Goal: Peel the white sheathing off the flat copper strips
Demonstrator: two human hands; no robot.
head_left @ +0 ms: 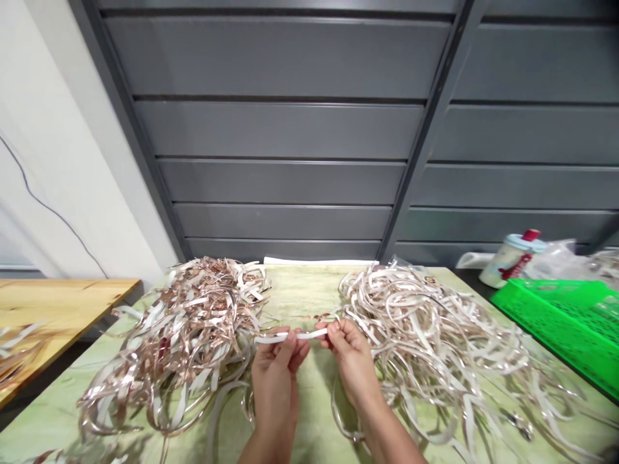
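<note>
Between my two hands a narrow white strip [312, 334] is stretched level above the table. My left hand [279, 367] is closed, pinching the strip between thumb and fingers, and a length of it sticks out to the left. At its right end, my right hand [351, 357] grips the strip with thumb and fingertips. On the left lies a tangled heap of shiny rose-gold and white strips [193, 335]. A second heap of similar, paler strips [425, 335] spreads out beside my right hand, some reaching the table's front.
The pale green table [304, 293] ends at a grey panelled wall [290, 129]. To the right are a green perforated crate [556, 328], a cup with a blue lid [512, 261] and clear plastic bags [561, 258]. A wooden table [62, 299] with more strips stands at left.
</note>
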